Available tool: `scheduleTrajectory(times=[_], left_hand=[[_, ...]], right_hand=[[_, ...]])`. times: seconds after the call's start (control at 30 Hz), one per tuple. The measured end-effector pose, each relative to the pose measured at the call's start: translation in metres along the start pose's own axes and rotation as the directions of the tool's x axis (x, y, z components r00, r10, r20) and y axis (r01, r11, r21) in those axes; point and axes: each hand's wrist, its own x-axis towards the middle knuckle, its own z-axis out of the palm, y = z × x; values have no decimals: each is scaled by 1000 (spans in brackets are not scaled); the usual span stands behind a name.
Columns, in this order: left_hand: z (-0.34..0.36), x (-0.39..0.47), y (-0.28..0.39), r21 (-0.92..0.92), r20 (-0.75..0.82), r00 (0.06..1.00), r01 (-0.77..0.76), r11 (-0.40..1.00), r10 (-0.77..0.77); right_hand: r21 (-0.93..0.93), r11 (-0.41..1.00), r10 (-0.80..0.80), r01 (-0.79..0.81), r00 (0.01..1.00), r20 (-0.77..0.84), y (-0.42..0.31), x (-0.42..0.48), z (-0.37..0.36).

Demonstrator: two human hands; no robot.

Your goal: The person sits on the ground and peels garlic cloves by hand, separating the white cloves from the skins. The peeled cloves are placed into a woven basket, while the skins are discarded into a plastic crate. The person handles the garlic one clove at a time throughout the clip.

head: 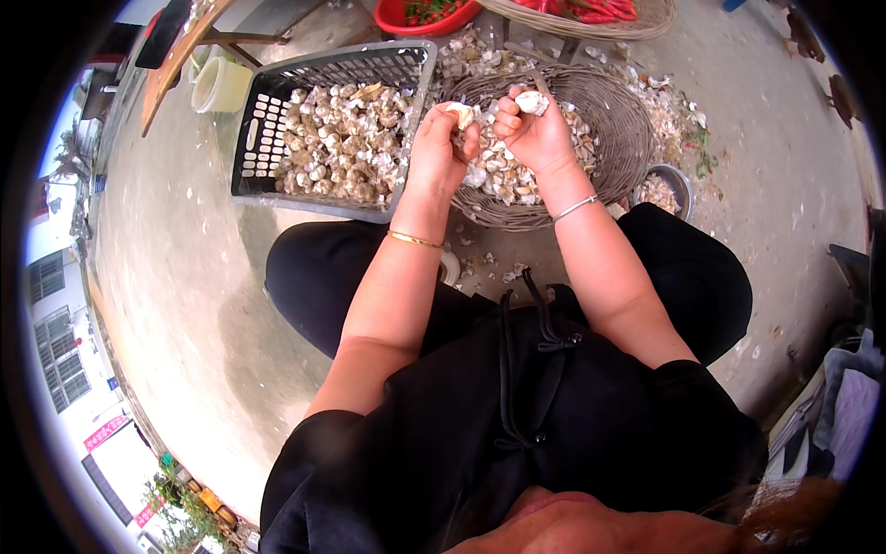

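My left hand [443, 142] pinches a piece of garlic [460, 114] between thumb and fingers. Curled around another whitish piece of garlic bulb [531, 103], my right hand [536, 135] is a short way to its right. Both hands are raised over a round wicker basket [616, 145], which holds many loose garlic cloves [509, 173] and bits of papery skin. Left of the basket, a dark plastic crate [315, 209] is filled with whole garlic bulbs [332, 149]. My hands and forearms hide part of the cloves and the basket's rim.
A metal bowl [683, 187] of cloves stands by my right knee. Garlic skins [668, 118] litter the concrete floor. Beyond are a red basin [422, 29], a wicker tray [595, 29] of red chilli peppers, a pale plastic bucket [221, 86] and a wooden table edge [176, 62].
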Motion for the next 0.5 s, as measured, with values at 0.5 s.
scheduleTrajectory(times=[0.5], left_hand=[[0,-2,1,75,12,999,-34,997,33]], right_hand=[[-821,543,28,-174,981,-189,6,-2,15]])
